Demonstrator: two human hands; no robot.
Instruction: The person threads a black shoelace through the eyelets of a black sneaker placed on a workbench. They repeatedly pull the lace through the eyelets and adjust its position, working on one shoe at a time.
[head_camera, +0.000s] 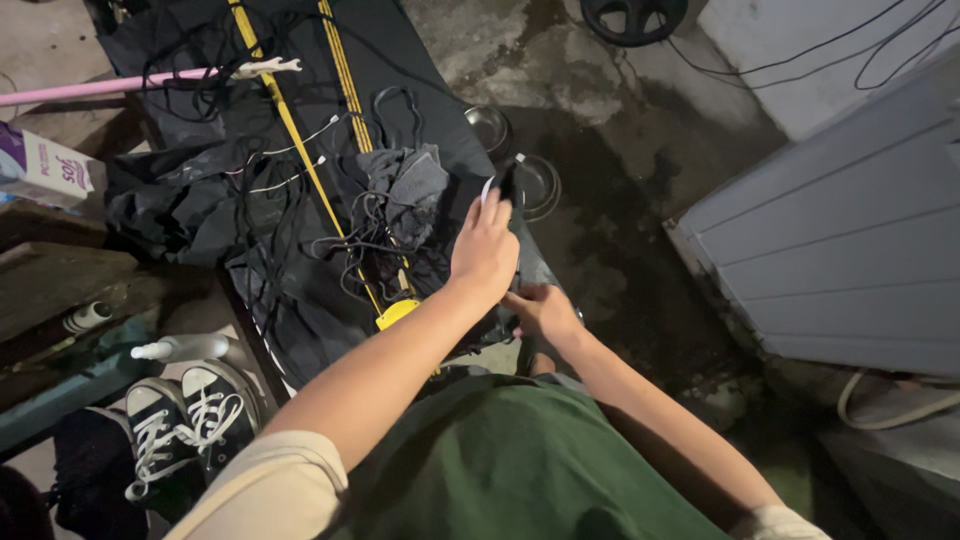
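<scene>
My left hand (485, 250) is raised over a black sheet (400, 60) and closed around a small dark object with a white cable end (505, 180). Below it, my right hand (543, 312) grips the black sheet's near edge, fingers curled. Tangled black cables (370, 250) and a grey cloth (410, 185) lie on the sheet just left of my left hand. Two yellow straps (345, 70) run along the sheet, one ending in a yellow piece (398, 313) near my left forearm.
Two round metal bowls (488, 125) sit on the wet concrete floor beyond my hands. A grey panelled board (850, 240) leans at the right. Black-and-white sneakers (185, 415), bottles (180, 348), a pink pole (100, 87) and a carton (45, 165) are at the left.
</scene>
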